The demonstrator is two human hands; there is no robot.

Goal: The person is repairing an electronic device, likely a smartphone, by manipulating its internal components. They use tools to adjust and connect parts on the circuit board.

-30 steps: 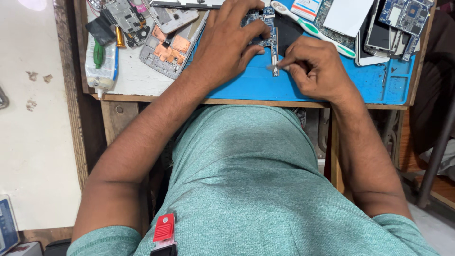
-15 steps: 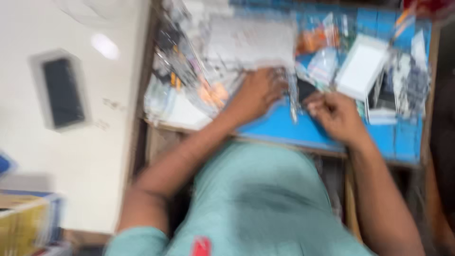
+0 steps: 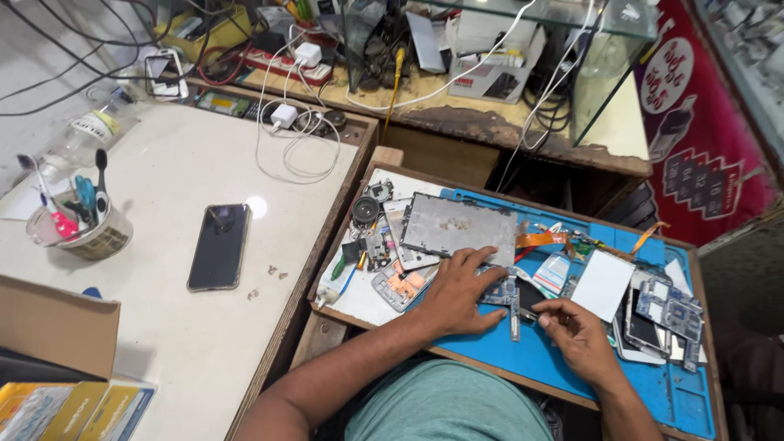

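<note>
My left hand presses flat on a small circuit board lying on the blue work mat. My right hand sits just right of it, fingers pinched on a thin metal tool whose tip touches the board's edge. A narrow grey strip lies between the two hands. A grey metal phone back plate rests just beyond my left hand.
Loose phone parts, flex cables, a white card and more boards crowd the mat. A black phone lies on the white counter at left, beside a cup of tools, chargers and cables. A glass case stands behind.
The view has lifted and pulled back, so the whole bench and left counter now show. Both hands stay on the board and tool at the same spot.
</note>
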